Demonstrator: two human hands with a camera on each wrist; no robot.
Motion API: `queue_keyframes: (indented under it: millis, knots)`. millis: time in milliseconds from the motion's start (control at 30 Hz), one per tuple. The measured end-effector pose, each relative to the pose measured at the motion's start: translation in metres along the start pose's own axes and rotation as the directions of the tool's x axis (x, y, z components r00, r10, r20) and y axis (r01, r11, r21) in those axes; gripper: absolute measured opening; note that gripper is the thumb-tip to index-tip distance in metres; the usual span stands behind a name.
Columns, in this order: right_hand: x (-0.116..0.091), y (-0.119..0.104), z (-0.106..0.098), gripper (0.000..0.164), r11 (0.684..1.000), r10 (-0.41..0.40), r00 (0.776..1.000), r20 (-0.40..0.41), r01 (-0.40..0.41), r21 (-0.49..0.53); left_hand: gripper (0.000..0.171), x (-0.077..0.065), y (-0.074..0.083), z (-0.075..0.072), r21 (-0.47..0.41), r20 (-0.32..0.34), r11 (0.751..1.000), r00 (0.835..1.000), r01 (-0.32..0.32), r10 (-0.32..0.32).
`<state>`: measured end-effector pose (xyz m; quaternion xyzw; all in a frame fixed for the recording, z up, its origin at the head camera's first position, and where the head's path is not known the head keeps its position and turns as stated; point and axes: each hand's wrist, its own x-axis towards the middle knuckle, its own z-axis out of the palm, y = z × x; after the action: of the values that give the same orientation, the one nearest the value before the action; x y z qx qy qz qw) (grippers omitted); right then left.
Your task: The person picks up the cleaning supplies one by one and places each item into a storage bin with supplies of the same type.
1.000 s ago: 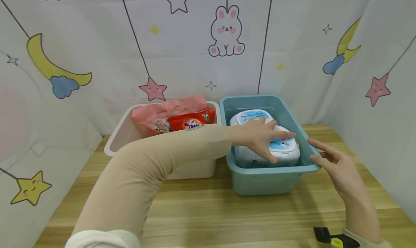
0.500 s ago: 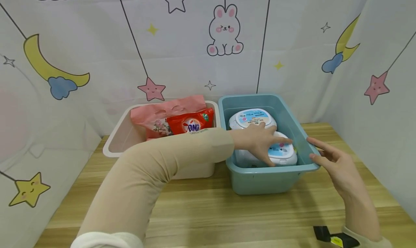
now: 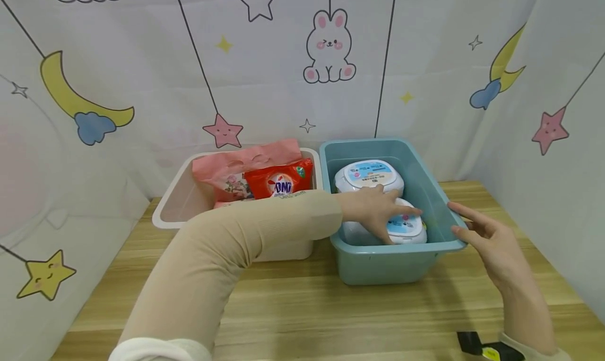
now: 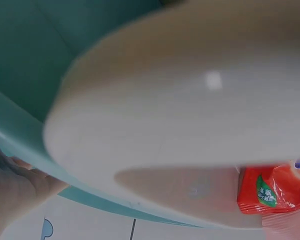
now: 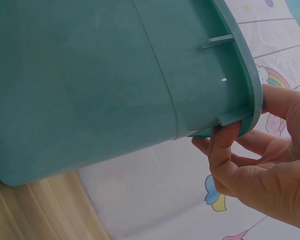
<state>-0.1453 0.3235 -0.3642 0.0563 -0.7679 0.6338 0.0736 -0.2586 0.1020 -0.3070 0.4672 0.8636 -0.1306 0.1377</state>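
Note:
My left hand point(image 3: 371, 206) reaches across into the teal bin point(image 3: 387, 266), fingers spread over the lid of a white plastic tub point(image 3: 407, 227), thumb at its near edge, holding it. This lid bears a blue label. A matching white tub point(image 3: 371, 174) sits behind it in the same bin. In the left wrist view a blurred white rounded surface point(image 4: 180, 115) fills much of the frame. At the bin's near right corner, my right hand point(image 3: 496, 245) grips the rim; the right wrist view shows thumb and curled fingers point(image 5: 222, 150) on either side of it.
Left of the teal bin stands a whitish bin point(image 3: 165, 214), holding a pink bag point(image 3: 227, 169) and a red OMO packet point(image 3: 295, 174). Both bins rest on a wooden table point(image 3: 264, 308). Behind them hangs a printed white curtain point(image 3: 283, 61). My left forearm crosses the whitish bin's front.
The left hand and the front tub have moved slightly left and lower into the teal bin, uncovering more of the rear tub and the red packet. The right hand keeps its grip.

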Motion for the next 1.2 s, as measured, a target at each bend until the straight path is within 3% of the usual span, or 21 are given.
queue_keyframes:
  millis: [467,767,1200]
  knots:
    - [0.0002,0.0012,0.0005,0.048,1.0,-0.003,1.0,-0.006,0.003,-0.014,0.09,-0.0039,-0.0025,0.0049,-0.136,0.027,0.991,0.999,-0.014,0.018]
    - [-0.0002,0.0013,-0.0002,0.047,1.0,-0.012,1.0,-0.01,0.011,-0.004,0.091,-0.0033,-0.0038,0.0076,-0.178,0.053,0.984,0.999,-0.001,0.011]
    - [0.0003,0.0007,0.001,0.047,1.0,-0.016,1.0,-0.002,0.016,0.015,0.091,-0.0062,-0.0042,0.0067,-0.172,0.084,0.985,0.996,-0.004,0.018]
